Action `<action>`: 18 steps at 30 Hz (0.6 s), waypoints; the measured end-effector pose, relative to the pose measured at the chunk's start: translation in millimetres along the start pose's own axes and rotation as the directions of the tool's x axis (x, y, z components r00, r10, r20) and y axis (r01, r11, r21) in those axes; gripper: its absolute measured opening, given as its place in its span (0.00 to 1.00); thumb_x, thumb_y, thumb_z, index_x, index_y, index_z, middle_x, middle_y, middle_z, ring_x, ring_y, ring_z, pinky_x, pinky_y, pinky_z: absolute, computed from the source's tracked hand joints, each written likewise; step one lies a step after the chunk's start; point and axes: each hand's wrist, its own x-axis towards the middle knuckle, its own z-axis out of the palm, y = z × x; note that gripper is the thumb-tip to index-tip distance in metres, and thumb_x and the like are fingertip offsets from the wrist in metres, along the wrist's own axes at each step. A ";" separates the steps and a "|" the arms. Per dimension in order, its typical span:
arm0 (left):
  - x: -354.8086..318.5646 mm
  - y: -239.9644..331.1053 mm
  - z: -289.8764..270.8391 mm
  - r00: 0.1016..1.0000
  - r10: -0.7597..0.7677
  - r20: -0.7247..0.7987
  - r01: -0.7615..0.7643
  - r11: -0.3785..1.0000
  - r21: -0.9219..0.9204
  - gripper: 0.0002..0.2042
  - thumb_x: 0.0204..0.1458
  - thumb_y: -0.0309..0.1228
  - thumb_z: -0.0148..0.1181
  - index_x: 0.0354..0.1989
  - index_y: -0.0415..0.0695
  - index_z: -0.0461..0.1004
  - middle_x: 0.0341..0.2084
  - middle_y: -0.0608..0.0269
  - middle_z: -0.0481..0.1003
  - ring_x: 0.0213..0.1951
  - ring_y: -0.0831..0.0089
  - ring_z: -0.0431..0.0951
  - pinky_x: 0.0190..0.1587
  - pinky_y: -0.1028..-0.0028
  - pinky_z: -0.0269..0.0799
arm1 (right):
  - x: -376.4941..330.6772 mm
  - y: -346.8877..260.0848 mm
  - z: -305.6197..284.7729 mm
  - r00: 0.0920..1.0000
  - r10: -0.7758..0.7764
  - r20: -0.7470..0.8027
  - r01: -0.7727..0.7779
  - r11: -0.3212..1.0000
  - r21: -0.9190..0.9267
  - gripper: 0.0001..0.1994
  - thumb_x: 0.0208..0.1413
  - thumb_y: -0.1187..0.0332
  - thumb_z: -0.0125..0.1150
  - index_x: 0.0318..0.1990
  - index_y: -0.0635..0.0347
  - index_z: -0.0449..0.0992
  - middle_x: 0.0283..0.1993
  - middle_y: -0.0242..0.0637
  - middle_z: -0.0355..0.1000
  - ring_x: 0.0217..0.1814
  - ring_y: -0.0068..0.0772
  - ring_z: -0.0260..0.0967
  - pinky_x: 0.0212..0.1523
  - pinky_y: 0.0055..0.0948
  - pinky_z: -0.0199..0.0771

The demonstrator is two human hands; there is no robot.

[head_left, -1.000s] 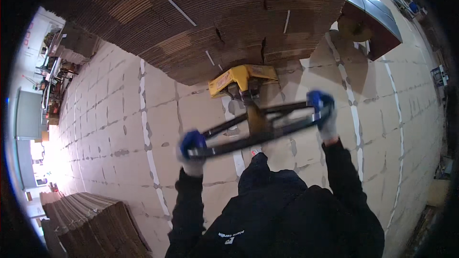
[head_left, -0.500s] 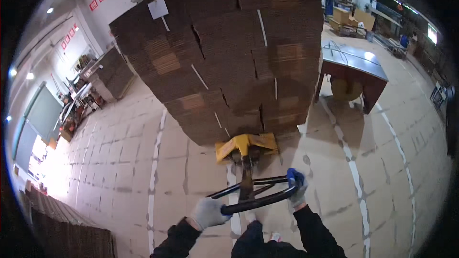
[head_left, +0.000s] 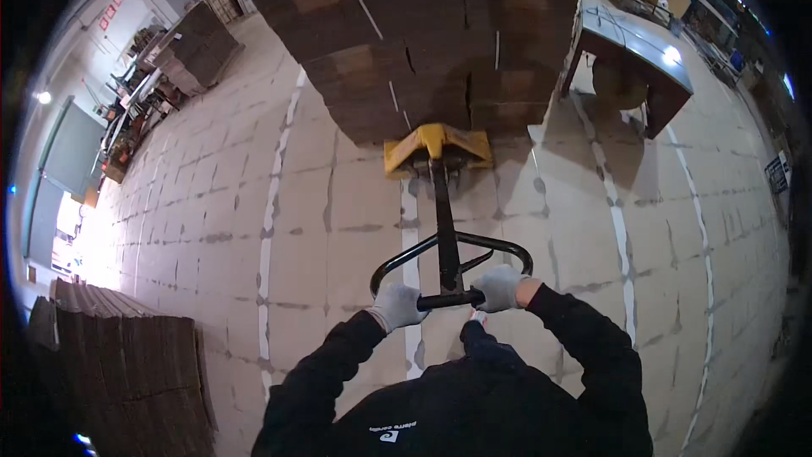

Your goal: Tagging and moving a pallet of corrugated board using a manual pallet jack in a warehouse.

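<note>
Both hands' grip closed on pallet jack handle (head_left: pixel 448 296); stacked cardboard (head_left: pixel 423 42) ahead, table (head_left: pixel 634 51) right.

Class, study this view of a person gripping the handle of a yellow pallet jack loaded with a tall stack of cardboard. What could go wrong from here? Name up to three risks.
1. The cardboard stack rises out of view and shows gaps between bundles; it might shift or topple.
2. It hides what lies beyond, and a metal table stands close on the right; a collision seems possible.
3. Left hand and right hand grip the handle near the body; the pallet jack could roll toward the feet.
</note>
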 end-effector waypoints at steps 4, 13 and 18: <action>-23.8 -10.0 104.9 0.968 -0.021 0.248 0.010 0.999 0.049 0.15 0.39 0.43 0.55 0.22 0.42 0.78 0.19 0.52 0.76 0.26 0.56 0.78 0.31 0.60 0.73 | -12.9 -20.3 119.1 0.994 0.102 0.051 -0.101 0.995 -0.006 0.14 0.43 0.56 0.59 0.32 0.54 0.74 0.28 0.46 0.73 0.31 0.48 0.73 0.30 0.44 0.72; -13.4 8.1 196.6 0.966 0.057 0.252 -0.055 0.998 -0.015 0.16 0.35 0.42 0.54 0.24 0.42 0.78 0.24 0.50 0.77 0.30 0.55 0.79 0.34 0.60 0.74 | -11.1 -7.8 241.7 0.971 0.233 0.047 -0.234 0.972 0.000 0.15 0.38 0.55 0.61 0.30 0.54 0.78 0.26 0.44 0.73 0.27 0.46 0.72 0.27 0.43 0.70; 17.4 15.8 35.3 0.995 -0.024 -0.095 0.027 0.999 0.031 0.16 0.34 0.43 0.57 0.23 0.42 0.78 0.21 0.49 0.76 0.26 0.56 0.79 0.30 0.62 0.74 | 14.4 16.1 71.9 0.963 0.123 -0.241 -0.141 0.988 -0.059 0.14 0.39 0.53 0.56 0.24 0.52 0.78 0.22 0.43 0.72 0.21 0.45 0.70 0.22 0.41 0.68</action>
